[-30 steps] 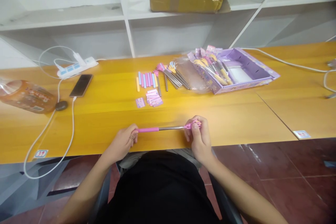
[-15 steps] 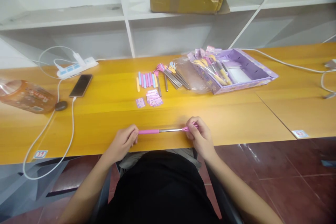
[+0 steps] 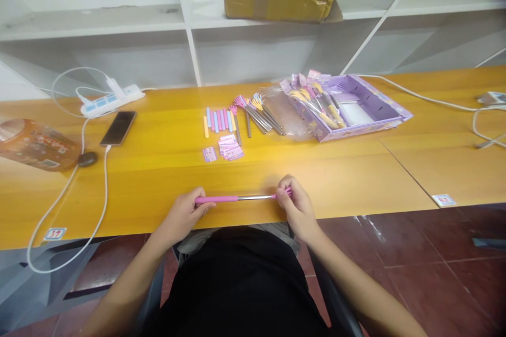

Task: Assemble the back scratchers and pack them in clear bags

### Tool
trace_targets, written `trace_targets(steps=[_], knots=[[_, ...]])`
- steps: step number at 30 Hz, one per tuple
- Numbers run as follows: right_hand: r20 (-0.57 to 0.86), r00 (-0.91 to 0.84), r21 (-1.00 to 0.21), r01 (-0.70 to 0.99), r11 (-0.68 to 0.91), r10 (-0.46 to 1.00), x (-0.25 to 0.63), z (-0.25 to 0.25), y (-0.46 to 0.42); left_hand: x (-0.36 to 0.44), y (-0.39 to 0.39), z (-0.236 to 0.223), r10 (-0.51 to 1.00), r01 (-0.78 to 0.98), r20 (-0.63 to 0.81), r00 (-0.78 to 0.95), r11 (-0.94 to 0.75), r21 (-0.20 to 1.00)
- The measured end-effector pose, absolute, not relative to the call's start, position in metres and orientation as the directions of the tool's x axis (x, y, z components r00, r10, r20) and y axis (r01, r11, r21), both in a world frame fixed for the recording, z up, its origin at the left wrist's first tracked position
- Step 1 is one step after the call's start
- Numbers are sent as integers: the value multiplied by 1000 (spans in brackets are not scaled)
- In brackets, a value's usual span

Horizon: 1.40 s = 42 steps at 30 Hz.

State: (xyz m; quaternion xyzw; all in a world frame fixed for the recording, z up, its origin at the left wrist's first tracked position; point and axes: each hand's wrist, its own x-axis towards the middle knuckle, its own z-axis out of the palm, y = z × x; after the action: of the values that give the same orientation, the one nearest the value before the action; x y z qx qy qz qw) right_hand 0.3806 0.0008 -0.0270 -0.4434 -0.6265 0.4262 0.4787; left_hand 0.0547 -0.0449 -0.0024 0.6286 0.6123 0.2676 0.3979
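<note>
A back scratcher (image 3: pixel 253 197) with a pink sleeve, a metal rod and a pink claw head stretches level between my hands, above the table's front edge. My left hand (image 3: pixel 185 213) is closed on the pink sleeve, its thumb lying along it. The claw end is pinched in my right hand (image 3: pixel 295 202), which partly hides it. Beyond them lie a row of pink, blue and yellow sleeves (image 3: pixel 219 121), several metal rods with coloured claw heads (image 3: pixel 259 116), and small printed cards (image 3: pixel 230 148).
A purple box (image 3: pixel 367 129) holding wrapped back scratchers stands at the back right. To the left are a phone (image 3: pixel 118 128), a power strip (image 3: pixel 114 102), white cables and an orange container (image 3: pixel 39 147). A taped carton (image 3: pixel 280 0) rests on the shelf above.
My left fingers have shifted on the pink sleeve, so more of its end shows, with the thumb now stretched along it. My right hand still pinches the claw end.
</note>
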Motion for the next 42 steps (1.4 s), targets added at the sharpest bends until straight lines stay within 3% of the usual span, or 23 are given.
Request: trace_targets(steps=[14,42], knots=[[268,-163,-925,231,301,950,373,-19,-5,60,-43,1,986,649,-119,116,15,760],[260,-229,-907,276,319,938,365,-21,-6,61,-43,1,980,661,-144,135,19,750]])
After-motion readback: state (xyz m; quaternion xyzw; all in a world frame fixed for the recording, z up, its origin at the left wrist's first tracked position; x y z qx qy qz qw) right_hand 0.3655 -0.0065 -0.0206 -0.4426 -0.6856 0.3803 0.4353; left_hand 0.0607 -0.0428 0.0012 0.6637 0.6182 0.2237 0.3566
